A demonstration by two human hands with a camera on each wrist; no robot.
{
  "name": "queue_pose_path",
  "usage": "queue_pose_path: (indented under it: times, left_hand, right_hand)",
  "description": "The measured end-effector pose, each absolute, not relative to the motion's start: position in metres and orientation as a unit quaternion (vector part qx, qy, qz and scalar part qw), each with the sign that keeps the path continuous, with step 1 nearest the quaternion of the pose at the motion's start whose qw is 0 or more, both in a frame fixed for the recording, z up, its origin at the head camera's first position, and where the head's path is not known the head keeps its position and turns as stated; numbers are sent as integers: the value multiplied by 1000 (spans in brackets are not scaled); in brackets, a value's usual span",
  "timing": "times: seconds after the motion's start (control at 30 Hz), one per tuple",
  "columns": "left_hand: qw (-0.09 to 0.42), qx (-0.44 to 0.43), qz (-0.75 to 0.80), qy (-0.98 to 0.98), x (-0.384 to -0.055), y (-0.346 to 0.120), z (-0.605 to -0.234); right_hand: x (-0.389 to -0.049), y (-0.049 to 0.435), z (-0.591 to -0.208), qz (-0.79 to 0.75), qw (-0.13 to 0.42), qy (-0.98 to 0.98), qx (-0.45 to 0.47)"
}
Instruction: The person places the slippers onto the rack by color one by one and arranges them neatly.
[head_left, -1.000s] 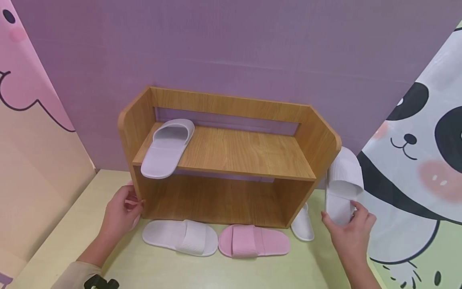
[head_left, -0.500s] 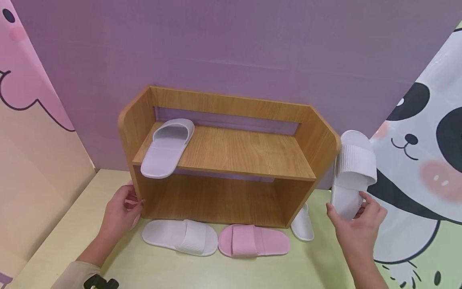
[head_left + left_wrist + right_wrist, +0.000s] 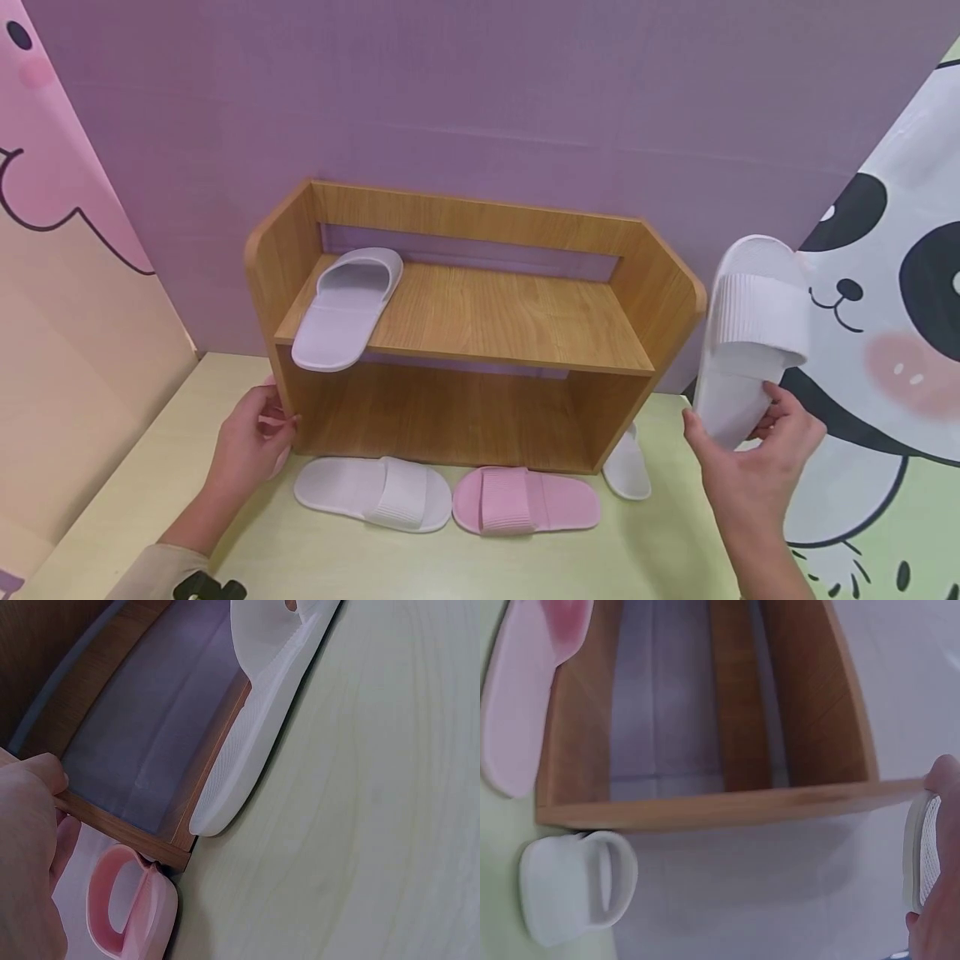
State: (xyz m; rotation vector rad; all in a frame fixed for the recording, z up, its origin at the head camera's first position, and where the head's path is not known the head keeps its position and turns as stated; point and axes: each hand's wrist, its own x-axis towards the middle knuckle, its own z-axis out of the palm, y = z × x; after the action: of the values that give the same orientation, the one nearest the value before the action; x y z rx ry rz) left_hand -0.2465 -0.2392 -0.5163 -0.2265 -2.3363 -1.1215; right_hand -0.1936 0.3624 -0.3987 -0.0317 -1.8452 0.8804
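A ribbed white slipper (image 3: 759, 321), toe up, is pinched at the heel by the right hand (image 3: 761, 467) right of the wooden rack (image 3: 480, 215), whose round-cornered side panel (image 3: 656, 292) stands between it and the upper board (image 3: 502, 317), where a lilac slipper (image 3: 348, 317) overhangs the edge. The left hand (image 3: 247, 437) pinches the rack's left side; a pale slipper (image 3: 375, 493) and a pink slipper (image 3: 525, 502) line its foot.

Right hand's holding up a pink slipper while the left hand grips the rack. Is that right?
Not quite: the slipper in the right hand is white, not pink, as the head view shows. The left hand does grip the rack.
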Motion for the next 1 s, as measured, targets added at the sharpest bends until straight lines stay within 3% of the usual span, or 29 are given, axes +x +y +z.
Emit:
queue_pose_path:
  times: [0.33, 1.0]
  left_hand:
    - [273, -88, -418, -862, -248, -240, -520]
    - [278, -93, -416, -861, -248, -240, -519]
  right_hand:
    - [-181, 325, -373, 371, 505, -779, 19]
    - [-193, 269, -374, 342, 431, -824, 137]
